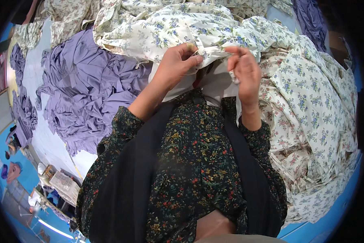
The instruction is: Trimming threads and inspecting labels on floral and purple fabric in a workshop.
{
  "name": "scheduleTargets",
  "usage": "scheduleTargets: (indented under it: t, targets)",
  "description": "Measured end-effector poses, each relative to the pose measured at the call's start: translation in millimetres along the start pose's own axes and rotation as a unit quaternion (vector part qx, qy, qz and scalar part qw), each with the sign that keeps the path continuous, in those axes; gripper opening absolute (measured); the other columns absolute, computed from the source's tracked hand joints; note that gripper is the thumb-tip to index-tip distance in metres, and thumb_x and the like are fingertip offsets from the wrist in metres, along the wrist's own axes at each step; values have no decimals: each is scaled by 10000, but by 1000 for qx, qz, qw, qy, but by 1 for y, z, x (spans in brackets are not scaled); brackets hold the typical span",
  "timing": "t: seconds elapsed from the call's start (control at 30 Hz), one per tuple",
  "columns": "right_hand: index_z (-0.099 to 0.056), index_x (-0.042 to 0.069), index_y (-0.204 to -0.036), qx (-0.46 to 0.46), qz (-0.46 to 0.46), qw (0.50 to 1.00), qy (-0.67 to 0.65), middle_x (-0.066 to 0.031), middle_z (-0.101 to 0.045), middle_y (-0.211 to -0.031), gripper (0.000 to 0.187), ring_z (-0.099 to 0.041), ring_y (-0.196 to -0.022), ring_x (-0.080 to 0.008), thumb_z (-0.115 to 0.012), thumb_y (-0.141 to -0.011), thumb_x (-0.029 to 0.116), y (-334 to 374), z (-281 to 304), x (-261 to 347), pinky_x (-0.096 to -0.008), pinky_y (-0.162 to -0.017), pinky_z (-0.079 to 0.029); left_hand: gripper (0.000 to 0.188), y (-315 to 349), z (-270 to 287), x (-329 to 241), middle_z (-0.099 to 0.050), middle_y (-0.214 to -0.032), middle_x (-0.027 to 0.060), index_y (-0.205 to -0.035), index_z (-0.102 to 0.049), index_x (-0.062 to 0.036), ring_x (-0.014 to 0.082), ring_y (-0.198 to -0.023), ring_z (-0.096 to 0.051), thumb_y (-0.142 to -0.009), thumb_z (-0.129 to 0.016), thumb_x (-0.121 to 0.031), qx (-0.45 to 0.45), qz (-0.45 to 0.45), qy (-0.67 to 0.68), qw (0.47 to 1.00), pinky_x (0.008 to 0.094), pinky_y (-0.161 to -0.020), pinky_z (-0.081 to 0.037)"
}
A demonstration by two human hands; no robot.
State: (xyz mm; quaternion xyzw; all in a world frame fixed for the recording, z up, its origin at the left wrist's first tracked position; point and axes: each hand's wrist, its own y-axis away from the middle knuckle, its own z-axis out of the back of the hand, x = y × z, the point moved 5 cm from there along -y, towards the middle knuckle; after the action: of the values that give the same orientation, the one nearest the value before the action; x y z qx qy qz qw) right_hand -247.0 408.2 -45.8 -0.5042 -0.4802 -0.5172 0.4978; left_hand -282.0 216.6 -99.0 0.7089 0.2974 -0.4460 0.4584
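Note:
White cloth printed with blue flowers point(170, 30) lies bunched in front of me. My left hand point(174, 67) pinches a narrow white edge of it between thumb and fingers. Just to the right, my right hand point(247, 75) is raised beside the same edge, its fingers curled and partly smeared by motion. A small whitish thing point(234, 77) shows under those curled fingers, too blurred to name. Whether the right fingertips touch the cloth edge, I cannot tell. Plain white cloth point(218, 79) hangs below the hands, against my body.
Crumpled purple cloth point(85, 77) is heaped on the pale table point(48, 133) at the left. A large pile of floral cloth point(311, 105) covers the right side. More purple cloth point(310, 22) lies at the far right. Bundled items point(64, 186) are beyond the table at lower left.

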Motion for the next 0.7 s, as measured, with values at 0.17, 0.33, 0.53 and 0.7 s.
scheduleTargets:
  t: [0.17, 0.33, 0.53, 0.7]
  targets:
    - [-611, 84, -1010, -31, 9, 959, 283, -108, -629, -692, 206, -640, -635, -290, -583, -936, 275, -5, -28, -9, -361, -572, -465, 217, -1, 11, 3, -674, -932, 36, -1050, -632, 19, 91, -841, -624, -865, -689, -78, 10, 41, 68, 997, 243, -765, -500]
    - [-608, 82, -974, -24, 106, 926, 363, -100, -642, -713, 212, -638, -624, -282, -627, -901, 281, -2, -34, 4, -359, -568, -474, 214, 4, 16, -2, -665, -930, 23, -1049, -638, 7, 84, -816, -606, -864, -697, -82, -14, 56, 73, 996, 233, -759, -484]
    - [-620, 78, -949, -13, 187, 877, 443, -93, -659, -782, 210, -639, -636, -282, -666, -863, 263, -1, -47, 8, -363, -567, -483, 208, 5, 17, 4, -658, -936, 14, -1057, -641, 0, 76, -828, -595, -871, -690, -80, -18, 61, 94, 994, 225, -756, -474]
    - [-631, 75, -935, -22, 194, 878, 436, -86, -670, -809, 192, -638, -636, -279, -670, -859, 247, -4, -48, 2, -359, -566, -483, 195, 5, 17, 8, -657, -923, 11, -1049, -644, -4, 73, -832, -592, -874, -688, -78, -7, 67, 134, 989, 220, -755, -469]
